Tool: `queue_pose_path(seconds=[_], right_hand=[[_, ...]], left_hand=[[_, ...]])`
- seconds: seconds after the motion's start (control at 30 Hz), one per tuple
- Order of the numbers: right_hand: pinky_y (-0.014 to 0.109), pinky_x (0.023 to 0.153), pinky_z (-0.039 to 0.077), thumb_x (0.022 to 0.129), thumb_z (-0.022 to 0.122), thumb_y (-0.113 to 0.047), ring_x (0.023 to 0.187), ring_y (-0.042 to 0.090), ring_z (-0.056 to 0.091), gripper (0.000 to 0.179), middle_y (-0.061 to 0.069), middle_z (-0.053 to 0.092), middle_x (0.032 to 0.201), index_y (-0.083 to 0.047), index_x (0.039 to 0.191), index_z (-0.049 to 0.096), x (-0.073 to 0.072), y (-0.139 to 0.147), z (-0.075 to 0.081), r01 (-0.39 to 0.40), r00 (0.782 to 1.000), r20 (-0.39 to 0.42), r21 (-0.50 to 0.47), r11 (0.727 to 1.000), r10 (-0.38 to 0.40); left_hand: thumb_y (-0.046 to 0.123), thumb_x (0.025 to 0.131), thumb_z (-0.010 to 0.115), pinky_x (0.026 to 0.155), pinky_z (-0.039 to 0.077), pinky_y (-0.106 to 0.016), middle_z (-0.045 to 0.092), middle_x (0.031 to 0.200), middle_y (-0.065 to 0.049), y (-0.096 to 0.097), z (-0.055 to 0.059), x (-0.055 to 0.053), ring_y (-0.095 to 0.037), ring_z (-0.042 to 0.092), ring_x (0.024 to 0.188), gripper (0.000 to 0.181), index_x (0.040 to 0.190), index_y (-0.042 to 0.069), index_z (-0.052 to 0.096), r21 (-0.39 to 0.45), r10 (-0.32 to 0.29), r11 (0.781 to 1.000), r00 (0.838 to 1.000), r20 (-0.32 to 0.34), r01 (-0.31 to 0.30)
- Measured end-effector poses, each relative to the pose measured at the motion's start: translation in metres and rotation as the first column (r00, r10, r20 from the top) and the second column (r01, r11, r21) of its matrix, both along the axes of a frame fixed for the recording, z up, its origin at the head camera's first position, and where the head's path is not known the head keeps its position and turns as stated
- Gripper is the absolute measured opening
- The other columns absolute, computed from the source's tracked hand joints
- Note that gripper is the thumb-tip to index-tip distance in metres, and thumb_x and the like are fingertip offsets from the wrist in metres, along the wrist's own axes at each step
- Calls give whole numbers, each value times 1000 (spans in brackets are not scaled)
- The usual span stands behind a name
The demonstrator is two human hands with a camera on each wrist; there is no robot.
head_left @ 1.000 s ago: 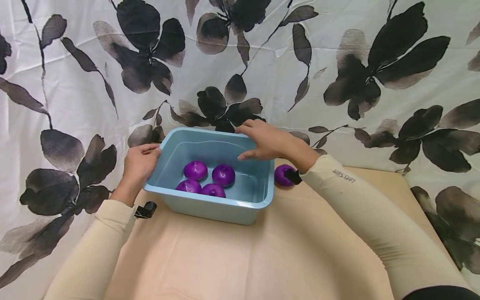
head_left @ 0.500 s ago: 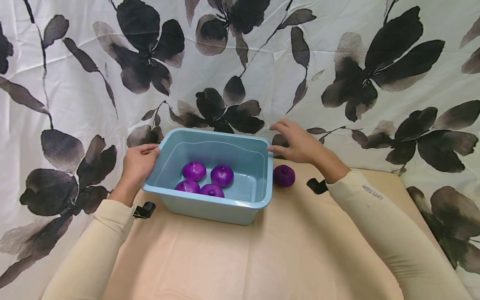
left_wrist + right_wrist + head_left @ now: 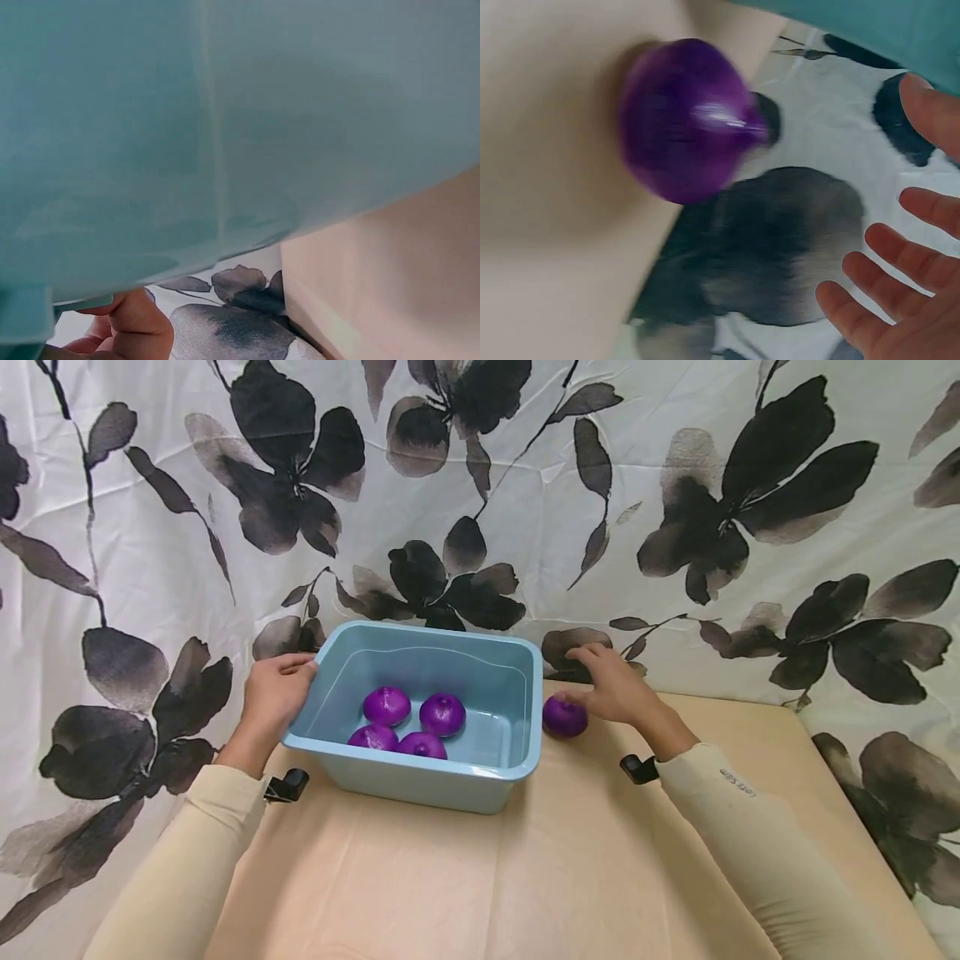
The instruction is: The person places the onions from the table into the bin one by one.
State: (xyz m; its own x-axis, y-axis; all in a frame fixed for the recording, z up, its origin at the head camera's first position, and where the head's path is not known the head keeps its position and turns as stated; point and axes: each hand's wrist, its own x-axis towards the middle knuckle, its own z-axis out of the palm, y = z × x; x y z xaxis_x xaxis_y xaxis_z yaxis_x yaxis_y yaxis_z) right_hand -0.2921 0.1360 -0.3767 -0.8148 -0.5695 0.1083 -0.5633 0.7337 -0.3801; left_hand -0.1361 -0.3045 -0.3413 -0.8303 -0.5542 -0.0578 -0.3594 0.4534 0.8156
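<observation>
My left hand (image 3: 276, 693) grips the left rim of a light blue plastic bin (image 3: 431, 787); in the left wrist view its curled fingers show under the rim, beside the bin's wall (image 3: 225, 150). Inside the bin lie several shiny purple onions (image 3: 442, 715), grouped towards its left and front. One more purple onion (image 3: 564, 718) sits on the table just outside the bin's right wall. Over that onion hovers my right hand (image 3: 617, 687), fingers spread. The right wrist view shows the hand (image 3: 900, 285) apart from the onion (image 3: 686, 120), whose pointed tip faces the cloth.
A beige covered table (image 3: 450, 877) lies under the bin. Behind it hangs a white cloth (image 3: 555, 527) with dark printed flowers, close to the bin's back. Both wrists carry small black cameras (image 3: 639, 768).
My right hand has left the air over the bin, passed right beyond its rim, and dropped down towards the outside onion. The left hand keeps hold of the rim.
</observation>
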Motion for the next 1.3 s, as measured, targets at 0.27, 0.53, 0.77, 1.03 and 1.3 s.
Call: queue_pose_path(seconds=[0.27, 0.53, 0.77, 1.03, 1.3], right_hand=[[67, 118, 35, 84, 86, -38, 145, 51, 41, 88, 30, 46, 154, 4, 151, 46, 0, 8, -46, 108, 991, 80, -24, 994, -106], [66, 113, 41, 80, 90, -40, 144, 49, 41, 95, 27, 44, 155, -3, 154, 44, 7, 3, -85, 180, 978, 127, -90, 980, -168], [64, 108, 46, 79, 91, -38, 136, 49, 47, 95, 26, 44, 153, -6, 155, 43, 14, -3, -99, 205, 974, 126, -116, 972, -190], [64, 109, 46, 79, 91, -35, 134, 47, 51, 91, 25, 48, 150, -6, 152, 46, 13, -6, -102, 213, 974, 108, -131, 968, -200], [64, 108, 46, 79, 91, -31, 135, 47, 50, 87, 24, 48, 150, -6, 150, 47, 13, -2, -99, 206, 976, 106, -153, 967, -191]], left_hand=[[30, 108, 51, 102, 49, -55, 67, 140, -20, -1, -1, -1, -40, 64, 125, 42, 142, 9, 64, -5, -5, 1000, 1000, -12, 5], [31, 108, 51, 98, 49, -52, 68, 138, -20, -4, -3, -1, -39, 65, 123, 42, 142, 10, 65, -13, -3, 1000, 1000, -15, 2], [30, 108, 51, 98, 50, -51, 69, 137, -20, -4, -5, -2, -39, 66, 123, 41, 141, 10, 66, -4, -4, 1000, 1000, -22, 4], [30, 107, 52, 88, 47, -40, 70, 135, -20, -4, -2, -3, -38, 66, 122, 41, 140, 10, 67, -18, -3, 1000, 1000, -18, 3], [28, 108, 52, 99, 50, -52, 69, 136, -21, -3, -3, -2, -40, 66, 123, 40, 140, 9, 66, -2, -7, 1000, 999, -31, 7]])
